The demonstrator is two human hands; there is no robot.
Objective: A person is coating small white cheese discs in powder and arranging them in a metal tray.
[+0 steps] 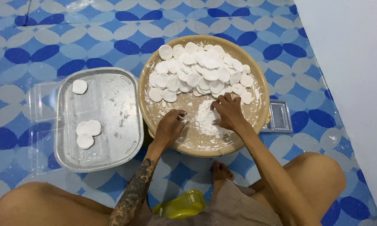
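Note:
A round tan board (pixel 255 113) lies on the floor in front of me, dusted with white flour (pixel 206 119). Several flat white dough discs (pixel 201 71) are heaped on its far half. My left hand (pixel 170 125) rests on the board's near left part, fingers curled at the edge of the flour pile. My right hand (pixel 228 112) presses fingers-down into the flour just right of it. Whether either hand holds a disc is hidden by the fingers.
A metal tray (pixel 113 109) lies left of the board with three dough discs (pixel 87 132) on a clear plastic sheet. A small clear plastic tray (pixel 279 117) pokes out at the board's right. A yellow object (pixel 182 205) sits between my knees. A white wall (pixel 351 62) is at right.

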